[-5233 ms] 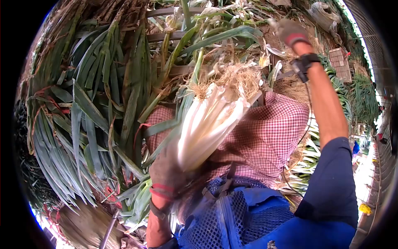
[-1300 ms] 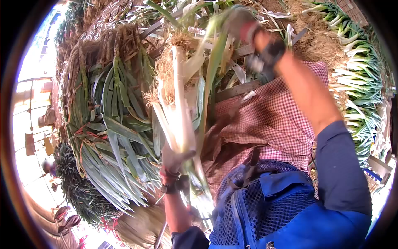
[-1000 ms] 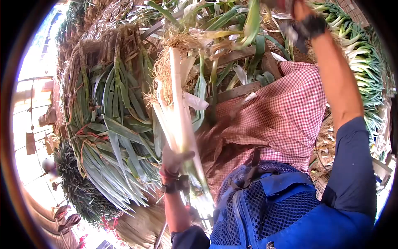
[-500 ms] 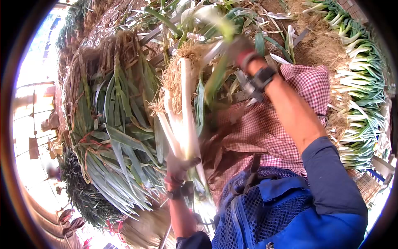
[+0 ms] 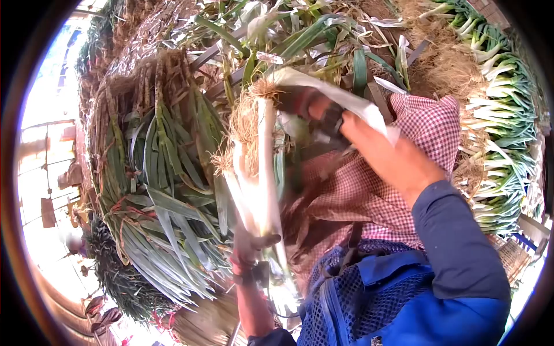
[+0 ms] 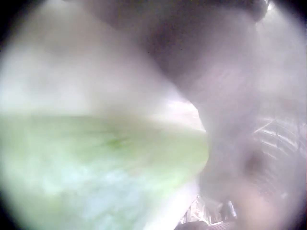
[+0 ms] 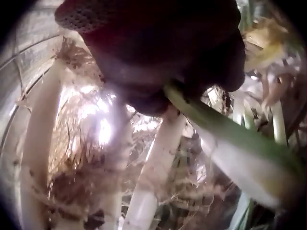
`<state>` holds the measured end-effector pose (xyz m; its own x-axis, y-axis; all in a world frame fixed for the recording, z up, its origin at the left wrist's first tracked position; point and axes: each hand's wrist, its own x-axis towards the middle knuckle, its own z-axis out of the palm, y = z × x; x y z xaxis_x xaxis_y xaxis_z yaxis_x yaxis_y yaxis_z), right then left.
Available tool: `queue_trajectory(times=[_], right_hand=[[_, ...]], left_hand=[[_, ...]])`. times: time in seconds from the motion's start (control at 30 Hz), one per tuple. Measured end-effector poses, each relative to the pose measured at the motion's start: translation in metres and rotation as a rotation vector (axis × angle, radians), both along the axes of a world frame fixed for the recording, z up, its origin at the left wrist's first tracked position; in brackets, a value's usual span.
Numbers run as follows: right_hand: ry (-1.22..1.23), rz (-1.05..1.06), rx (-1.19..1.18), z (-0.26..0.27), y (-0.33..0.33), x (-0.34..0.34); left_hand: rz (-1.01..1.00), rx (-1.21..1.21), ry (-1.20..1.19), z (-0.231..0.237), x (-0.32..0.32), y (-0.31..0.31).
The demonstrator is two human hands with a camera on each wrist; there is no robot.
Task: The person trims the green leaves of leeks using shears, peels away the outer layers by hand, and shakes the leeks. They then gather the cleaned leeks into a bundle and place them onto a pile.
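Observation:
My gloved left hand (image 5: pixel 251 245) grips several leeks (image 5: pixel 266 167) low on their white stalks, roots (image 5: pixel 245 124) upward. In the left wrist view, a pale-green leek surface (image 6: pixel 105 158) lies beside the blurred glove (image 6: pixel 216 62). Close to the root ends, my gloved right hand (image 5: pixel 297 102) is blurred in the head view, a long whitish leaf (image 5: pixel 340 95) trailing over its wrist. The right wrist view shows the dark right glove (image 7: pixel 168 48) with curled fingers around a green and white leaf (image 7: pixel 235 148), above the white stalks (image 7: pixel 151 187).
A large heap of leeks (image 5: pixel 173 213) lies on the left. Trimmed leeks (image 5: pixel 502 127) are lined up at the right. Loose leaves (image 5: pixel 306 34) litter the area beyond the hands. A checked cloth (image 5: pixel 375 184) covers the lap, below it a blue mesh bag (image 5: pixel 369 294).
Since half a second ago, my right hand has moved down and left towards the roots, the pale leaf now trailing right. Over the longer span, the leeks have gone from slanted to nearly upright.

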<state>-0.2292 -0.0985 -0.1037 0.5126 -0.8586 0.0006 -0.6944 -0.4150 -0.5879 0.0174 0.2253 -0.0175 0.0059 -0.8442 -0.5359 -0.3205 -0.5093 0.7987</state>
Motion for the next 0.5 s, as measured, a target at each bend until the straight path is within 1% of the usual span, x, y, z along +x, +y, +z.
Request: queue_trajectory(times=[0.03, 0.07, 0.13, 0.17, 0.2, 0.23, 0.27, 0.3, 0.37, 0.43, 0.47, 0.5], right_hand=[[0.192, 0.045, -0.187, 0.016, -0.024, -0.014], [0.352, 0.059, -0.372, 0.029, -0.053, -0.036], [0.657, -0.051, -0.629, 0.062, -0.117, -0.105], [0.813, -0.127, -0.679, 0.079, -0.145, -0.148], [0.979, -0.169, -0.696, 0.098, -0.167, -0.193], [1.13, -0.172, -0.697, 0.118, -0.178, -0.23], [1.194, -0.141, -0.673, 0.133, -0.179, -0.255], [1.198, -0.148, -0.674, 0.136, -0.174, -0.254], [0.964, 0.198, -0.446, 0.123, -0.142, -0.25], [0.697, 0.523, -0.219, 0.116, -0.095, -0.234], [0.551, 0.677, -0.105, 0.117, -0.07, -0.223], [0.624, 0.392, 0.086, 0.142, -0.039, -0.187]], left_hand=[[0.047, 0.008, -0.003, -0.002, -0.002, 0.003], [0.049, 0.008, 0.001, -0.004, -0.006, 0.003], [0.083, -0.06, -0.013, -0.006, -0.011, 0.001], [0.086, -0.064, -0.009, -0.006, -0.01, 0.001], [0.087, -0.01, 0.017, -0.004, -0.006, 0.004], [0.086, 0.042, 0.043, -0.002, -0.002, 0.004], [0.084, 0.094, 0.068, 0.0, 0.001, 0.004], [0.108, 0.126, 0.117, 0.009, -0.002, -0.001], [0.098, 0.126, 0.129, 0.014, -0.001, -0.003], [0.099, 0.098, 0.157, 0.017, -0.002, -0.002], [0.097, 0.099, 0.154, 0.011, 0.002, 0.002], [0.13, 0.145, 0.18, -0.001, 0.011, 0.009]])
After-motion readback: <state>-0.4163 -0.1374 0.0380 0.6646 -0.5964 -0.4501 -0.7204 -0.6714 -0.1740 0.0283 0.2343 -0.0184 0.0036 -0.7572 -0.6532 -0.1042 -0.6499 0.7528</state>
